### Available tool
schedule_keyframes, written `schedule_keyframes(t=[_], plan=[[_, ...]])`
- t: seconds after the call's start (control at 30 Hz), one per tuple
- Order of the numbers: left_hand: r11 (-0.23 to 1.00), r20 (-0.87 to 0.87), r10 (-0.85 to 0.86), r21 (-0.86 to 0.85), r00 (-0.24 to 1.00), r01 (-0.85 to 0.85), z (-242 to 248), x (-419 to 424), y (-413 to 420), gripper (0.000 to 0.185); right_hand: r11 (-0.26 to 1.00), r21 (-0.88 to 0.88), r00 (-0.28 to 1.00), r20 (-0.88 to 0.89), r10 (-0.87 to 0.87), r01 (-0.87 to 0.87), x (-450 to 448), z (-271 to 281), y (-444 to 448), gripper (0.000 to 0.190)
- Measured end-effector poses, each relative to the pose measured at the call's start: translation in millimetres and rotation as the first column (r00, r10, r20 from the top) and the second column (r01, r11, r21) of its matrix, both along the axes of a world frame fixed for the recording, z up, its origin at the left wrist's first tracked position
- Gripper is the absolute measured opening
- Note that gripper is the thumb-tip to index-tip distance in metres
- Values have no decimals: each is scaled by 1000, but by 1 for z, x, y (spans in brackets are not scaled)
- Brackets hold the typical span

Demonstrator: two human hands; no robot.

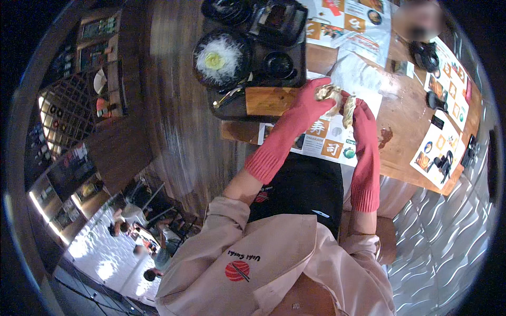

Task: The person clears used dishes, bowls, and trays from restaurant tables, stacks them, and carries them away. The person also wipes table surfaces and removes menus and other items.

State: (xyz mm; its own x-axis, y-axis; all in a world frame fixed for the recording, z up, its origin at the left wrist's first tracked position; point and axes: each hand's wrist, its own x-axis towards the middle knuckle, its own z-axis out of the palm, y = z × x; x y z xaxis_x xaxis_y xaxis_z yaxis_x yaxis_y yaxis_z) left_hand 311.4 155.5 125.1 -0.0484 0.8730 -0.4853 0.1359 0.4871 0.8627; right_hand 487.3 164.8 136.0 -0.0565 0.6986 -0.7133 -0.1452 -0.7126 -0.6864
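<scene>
Both of my hands wear long red knit gloves and meet above a printed paper placemat [326, 148]. My left hand [316, 96] grips a pale, brownish crumpled piece [331, 94]; whether it is wadded paper or a shell, I cannot tell. Close beside it, my right hand [357, 110] has its fingers around a narrower piece [348, 112] of similar colour. A white cloth [352, 73] lies bunched just beyond the gloves. At my left, a dark tray [229, 108] carries a black bowl [200, 75] with white shreds and a yellow-green garnish.
A small black dish [278, 65], a black rectangular container [280, 21] and a wooden board [269, 100] sit on the tray. The wooden table [399, 138] has a wet patch. More placemats [435, 154] and small black dishes [437, 100] lie rightward. A person [419, 21] is across the table.
</scene>
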Motion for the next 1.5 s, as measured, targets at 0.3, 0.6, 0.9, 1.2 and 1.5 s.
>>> schedule_keyframes(t=[0.3,0.6,0.9,1.2,1.5], plan=[[861,117,493,-208,862,-464,-4,-109,-91,52,798,215,714,613,338,-563,-82,-59,-16,25],[821,209,569,-188,795,-538,-6,-136,-105,55,529,271,396,908,136,-804,-19,-96,-31,40],[824,-29,565,67,825,-562,41,-197,-76,57,702,316,463,886,23,-639,80,-83,20,31],[728,-29,639,345,768,-592,41,-203,2,56,686,445,703,699,136,-576,-192,23,55,19],[745,-414,641,539,646,-393,1,-213,-4,56,166,675,690,722,56,-719,-297,-34,119,29]])
